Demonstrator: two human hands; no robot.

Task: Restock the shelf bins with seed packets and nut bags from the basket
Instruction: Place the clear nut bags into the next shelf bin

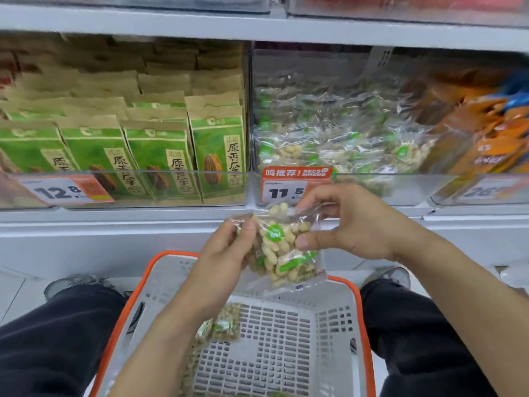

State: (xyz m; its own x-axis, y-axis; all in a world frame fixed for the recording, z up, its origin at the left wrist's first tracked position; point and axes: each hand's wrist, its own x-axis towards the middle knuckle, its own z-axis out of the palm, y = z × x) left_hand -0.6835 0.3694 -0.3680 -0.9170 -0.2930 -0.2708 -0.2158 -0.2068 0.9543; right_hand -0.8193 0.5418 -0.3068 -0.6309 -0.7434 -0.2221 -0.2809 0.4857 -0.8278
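Note:
A clear bag of peanuts (pixel 282 247) with green labels hangs above the grey basket with an orange rim (pixel 303 339). My left hand (pixel 226 253) grips its left edge. My right hand (pixel 343 222) pinches its upper right corner between thumb and fingers. Straight ahead is the clear peanut bin (pixel 337 138), holding several similar bags, with an 11.5 price tag. More nut bags (pixel 226 325) lie in the basket, partly hidden under my left forearm. The left bin (pixel 128 190) holds rows of green and brown seed packets (pixel 160 161).
A bin at the right (pixel 483 138) holds orange snack bags. The grey shelf front (pixel 114 233) runs below the bins. My knees in dark trousers flank the basket, shoes on the pale floor. Another shelf level with bins is overhead.

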